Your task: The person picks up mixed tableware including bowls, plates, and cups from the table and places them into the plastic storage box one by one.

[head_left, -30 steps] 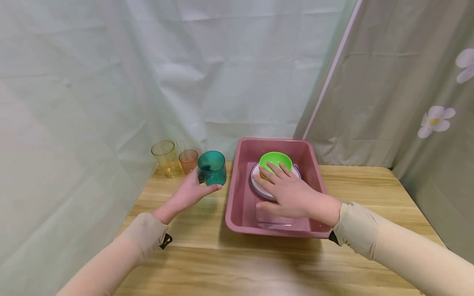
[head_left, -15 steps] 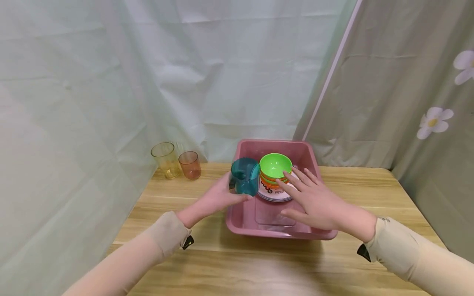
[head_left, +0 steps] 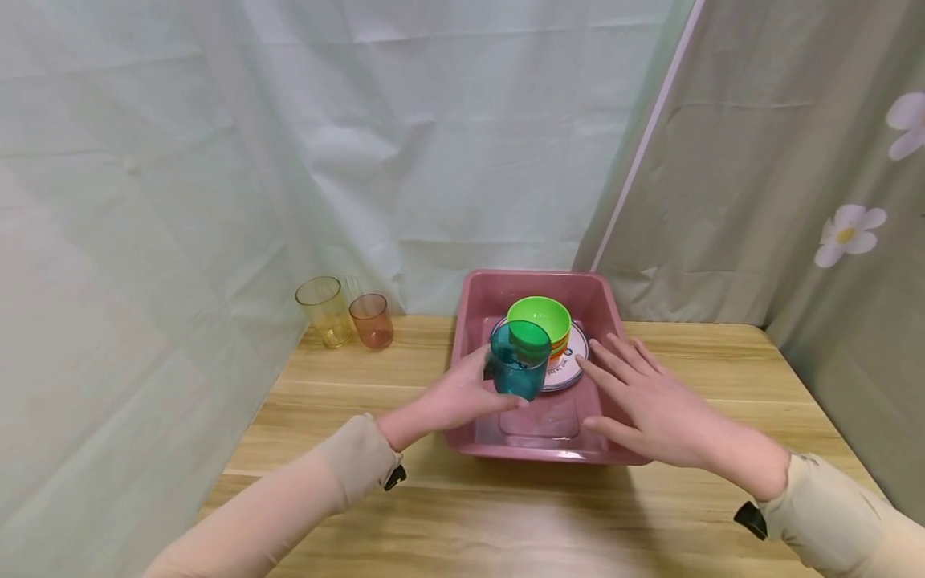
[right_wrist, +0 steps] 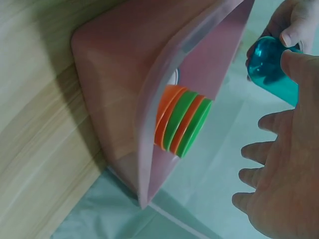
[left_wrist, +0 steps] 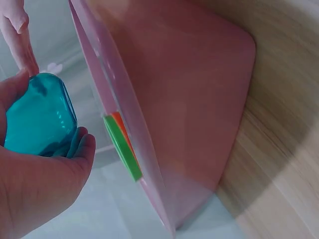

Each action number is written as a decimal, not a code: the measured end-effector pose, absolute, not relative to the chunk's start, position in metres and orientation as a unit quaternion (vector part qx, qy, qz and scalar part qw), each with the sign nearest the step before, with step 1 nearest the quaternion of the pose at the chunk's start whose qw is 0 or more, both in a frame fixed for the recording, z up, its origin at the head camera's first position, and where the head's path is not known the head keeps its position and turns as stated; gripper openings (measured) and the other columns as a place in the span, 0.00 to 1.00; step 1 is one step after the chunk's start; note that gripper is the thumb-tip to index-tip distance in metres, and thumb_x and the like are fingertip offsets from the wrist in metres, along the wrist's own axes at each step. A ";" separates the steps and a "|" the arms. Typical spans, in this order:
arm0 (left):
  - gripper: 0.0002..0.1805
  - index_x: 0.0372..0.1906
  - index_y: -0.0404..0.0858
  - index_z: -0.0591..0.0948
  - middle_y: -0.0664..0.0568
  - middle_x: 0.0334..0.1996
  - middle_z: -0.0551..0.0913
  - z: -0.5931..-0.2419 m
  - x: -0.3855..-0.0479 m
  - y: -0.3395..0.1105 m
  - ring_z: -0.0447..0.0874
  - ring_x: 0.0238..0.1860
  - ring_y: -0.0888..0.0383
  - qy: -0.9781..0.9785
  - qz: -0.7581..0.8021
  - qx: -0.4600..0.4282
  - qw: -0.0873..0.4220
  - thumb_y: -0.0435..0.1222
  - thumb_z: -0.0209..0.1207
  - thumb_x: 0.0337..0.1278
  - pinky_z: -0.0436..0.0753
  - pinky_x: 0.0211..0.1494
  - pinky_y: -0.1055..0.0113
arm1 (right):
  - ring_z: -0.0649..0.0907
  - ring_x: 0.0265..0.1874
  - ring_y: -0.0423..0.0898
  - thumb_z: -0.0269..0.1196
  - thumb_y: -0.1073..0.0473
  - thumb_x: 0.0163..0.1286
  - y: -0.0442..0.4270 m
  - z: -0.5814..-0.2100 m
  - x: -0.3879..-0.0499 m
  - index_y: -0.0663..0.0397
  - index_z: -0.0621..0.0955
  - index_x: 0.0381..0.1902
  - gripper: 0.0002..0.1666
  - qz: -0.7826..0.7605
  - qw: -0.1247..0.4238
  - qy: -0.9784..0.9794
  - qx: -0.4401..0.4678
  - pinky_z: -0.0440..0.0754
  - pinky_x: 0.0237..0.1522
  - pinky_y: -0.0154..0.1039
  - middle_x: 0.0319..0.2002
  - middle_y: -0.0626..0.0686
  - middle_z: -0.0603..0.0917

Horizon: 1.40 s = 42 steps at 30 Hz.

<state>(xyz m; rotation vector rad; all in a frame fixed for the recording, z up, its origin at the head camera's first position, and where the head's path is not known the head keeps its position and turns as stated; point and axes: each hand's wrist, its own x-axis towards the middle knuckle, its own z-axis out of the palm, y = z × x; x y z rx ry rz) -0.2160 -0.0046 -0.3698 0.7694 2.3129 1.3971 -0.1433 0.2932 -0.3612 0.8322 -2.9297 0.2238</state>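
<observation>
My left hand [head_left: 458, 395] grips a see-through teal cup [head_left: 522, 384] by its side, thumb in front. The cup is held upright over the pink basin [head_left: 538, 454], above the rim's level, as the left wrist view suggests. Inside the basin, a stack of green and orange bowls [head_left: 549, 313] rests on white plates [head_left: 578, 353]; the cup partly covers the stack in the head view. My right hand [head_left: 654, 409], fingers spread and holding nothing, hovers by the basin's right rim. In the right wrist view the bowls [right_wrist: 182, 122] show just past the basin wall.
A yellow see-through tumbler [head_left: 327, 313] and a smaller orange cup [head_left: 372, 323] stand at the table's back left. The wooden table [head_left: 506, 514] carries the basin. Pale curtains [head_left: 405, 160] hang close behind and at both sides.
My left hand has carried the teal cup rightward, from beside the orange cup to over the basin. My right hand has drawn back right, away from the bowls, with fingers still spread.
</observation>
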 end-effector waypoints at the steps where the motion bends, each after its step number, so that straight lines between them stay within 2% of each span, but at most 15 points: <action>1: 0.40 0.68 0.43 0.71 0.55 0.60 0.80 -0.370 -0.215 -0.003 0.78 0.62 0.57 0.813 0.489 0.270 0.166 0.36 0.78 0.50 0.77 0.66 0.58 | 0.48 0.81 0.58 0.59 0.29 0.72 0.294 -0.362 -0.142 0.48 0.63 0.80 0.49 0.078 0.043 -0.959 0.268 0.47 0.78 0.59 0.80 0.56 0.56; 9: 0.41 0.68 0.45 0.70 0.57 0.59 0.80 -0.373 -0.213 -0.001 0.78 0.60 0.59 0.816 0.484 0.270 0.161 0.41 0.79 0.49 0.78 0.64 0.58 | 0.48 0.81 0.57 0.55 0.28 0.73 0.299 -0.369 -0.140 0.50 0.63 0.80 0.49 0.091 0.049 -0.960 0.259 0.48 0.78 0.58 0.81 0.56 0.56; 15: 0.42 0.69 0.46 0.70 0.58 0.59 0.79 -0.373 -0.212 0.001 0.78 0.60 0.59 0.816 0.484 0.273 0.161 0.41 0.79 0.49 0.78 0.64 0.59 | 0.50 0.80 0.58 0.58 0.30 0.72 0.298 -0.373 -0.145 0.53 0.63 0.80 0.50 0.112 0.051 -0.959 0.254 0.52 0.76 0.60 0.80 0.56 0.58; 22: 0.40 0.67 0.43 0.72 0.57 0.58 0.80 -0.374 -0.212 0.002 0.78 0.59 0.60 0.816 0.483 0.276 0.158 0.41 0.79 0.48 0.78 0.64 0.59 | 0.62 0.76 0.61 0.61 0.31 0.71 0.294 -0.369 -0.153 0.59 0.66 0.77 0.51 0.200 0.046 -0.953 0.223 0.64 0.70 0.65 0.76 0.59 0.67; 25: 0.39 0.66 0.44 0.72 0.58 0.58 0.81 -0.373 -0.212 0.003 0.79 0.59 0.60 0.812 0.484 0.285 0.160 0.40 0.79 0.49 0.78 0.64 0.59 | 0.68 0.72 0.60 0.65 0.33 0.69 0.289 -0.365 -0.155 0.57 0.68 0.76 0.49 0.246 0.051 -0.943 0.217 0.70 0.67 0.64 0.73 0.59 0.71; 30: 0.40 0.68 0.46 0.72 0.59 0.58 0.81 -0.374 -0.211 0.006 0.79 0.59 0.61 0.813 0.475 0.297 0.160 0.41 0.78 0.50 0.77 0.65 0.60 | 0.72 0.69 0.56 0.71 0.35 0.64 0.275 -0.358 -0.159 0.52 0.70 0.75 0.49 0.325 0.036 -0.922 0.205 0.73 0.64 0.64 0.69 0.53 0.75; 38: 0.39 0.67 0.47 0.72 0.61 0.56 0.81 -0.375 -0.211 0.007 0.79 0.57 0.62 0.808 0.474 0.308 0.166 0.42 0.78 0.50 0.78 0.64 0.60 | 0.79 0.54 0.47 0.79 0.43 0.56 0.253 -0.356 -0.168 0.49 0.70 0.74 0.52 0.440 -0.007 -0.874 0.205 0.82 0.55 0.45 0.63 0.47 0.77; 42: 0.38 0.67 0.48 0.72 0.61 0.56 0.81 -0.377 -0.211 0.007 0.80 0.56 0.62 0.806 0.475 0.311 0.166 0.41 0.77 0.51 0.78 0.63 0.62 | 0.81 0.54 0.49 0.80 0.45 0.56 0.246 -0.356 -0.171 0.52 0.69 0.73 0.52 0.466 -0.024 -0.861 0.200 0.83 0.55 0.46 0.60 0.48 0.79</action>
